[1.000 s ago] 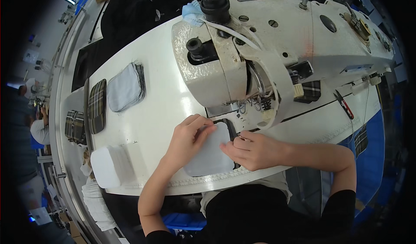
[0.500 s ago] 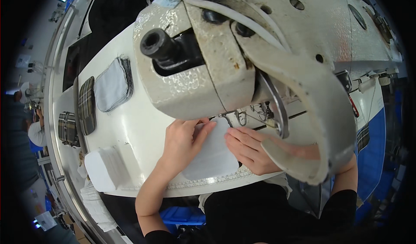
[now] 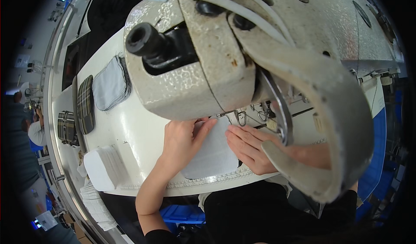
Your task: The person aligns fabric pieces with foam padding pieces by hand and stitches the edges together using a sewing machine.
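A white fabric piece (image 3: 211, 155) with rounded corners lies flat on the sewing machine's bed, its far edge by the presser foot (image 3: 222, 114). My left hand (image 3: 182, 141) is closed at its far left edge, thumb on top and fingertips partly hidden below the machine head. Along the right edge my right hand (image 3: 252, 151) rests flat, fingers stretched out side by side. A bit of dark material shows under the cloth beside that hand. The sewing machine (image 3: 182, 86) overhangs both hands, and its curved pale arm (image 3: 346, 127) partly covers my right forearm.
On the table's left stand a stack of white pieces (image 3: 100, 168), a stack of light grey-blue pieces (image 3: 110, 84) and plaid pieces (image 3: 86, 105). A ruler strip (image 3: 173, 184) runs along the front edge. Blue material (image 3: 376, 146) hangs at the right. A person (image 3: 37, 131) is at far left.
The machine head looks larger and shifted slightly left as my view has moved. Both hands stay almost in place on the white fabric piece.
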`<state>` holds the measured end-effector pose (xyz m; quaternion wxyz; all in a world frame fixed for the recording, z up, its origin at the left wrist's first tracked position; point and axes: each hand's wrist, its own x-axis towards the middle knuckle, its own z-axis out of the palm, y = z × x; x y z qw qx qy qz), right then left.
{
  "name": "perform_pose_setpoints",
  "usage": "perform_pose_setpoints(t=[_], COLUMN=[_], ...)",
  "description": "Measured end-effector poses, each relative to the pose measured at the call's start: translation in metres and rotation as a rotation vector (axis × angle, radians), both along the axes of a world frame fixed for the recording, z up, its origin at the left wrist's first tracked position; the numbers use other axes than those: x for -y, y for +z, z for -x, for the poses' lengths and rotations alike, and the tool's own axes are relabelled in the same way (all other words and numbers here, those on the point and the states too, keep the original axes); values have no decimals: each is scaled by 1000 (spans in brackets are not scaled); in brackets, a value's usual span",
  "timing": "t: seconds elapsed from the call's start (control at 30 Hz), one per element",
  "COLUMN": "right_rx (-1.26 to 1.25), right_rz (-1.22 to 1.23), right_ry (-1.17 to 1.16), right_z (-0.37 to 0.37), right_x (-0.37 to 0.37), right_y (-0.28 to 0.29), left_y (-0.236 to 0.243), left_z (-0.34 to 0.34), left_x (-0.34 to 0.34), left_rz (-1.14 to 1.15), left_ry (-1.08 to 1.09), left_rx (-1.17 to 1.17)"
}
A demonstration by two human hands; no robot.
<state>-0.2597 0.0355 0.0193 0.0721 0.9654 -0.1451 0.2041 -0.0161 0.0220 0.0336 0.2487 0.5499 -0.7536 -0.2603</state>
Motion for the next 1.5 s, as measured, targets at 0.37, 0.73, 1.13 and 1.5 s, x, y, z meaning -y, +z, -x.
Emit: perform_pose_setpoints(t=[0.37,0.73,1.13,1.5], right_rx=[-22,-21,-96,166], right_rz=[-25,-1,19,-85], right_ry=[3,13,-114,-189], right_z=[1,-2,0,-1], right_x=[0,1,28,28], right_y=[1,-2,-21,-16], left_y=[0,-13,-88,-1], left_z=[5,9,-25,-4], left_x=[-3,-23,27,21], left_rz=[1,384,-135,-7], left_ry=[25,-268,-324,-311], left_rx=[94,125,118,227])
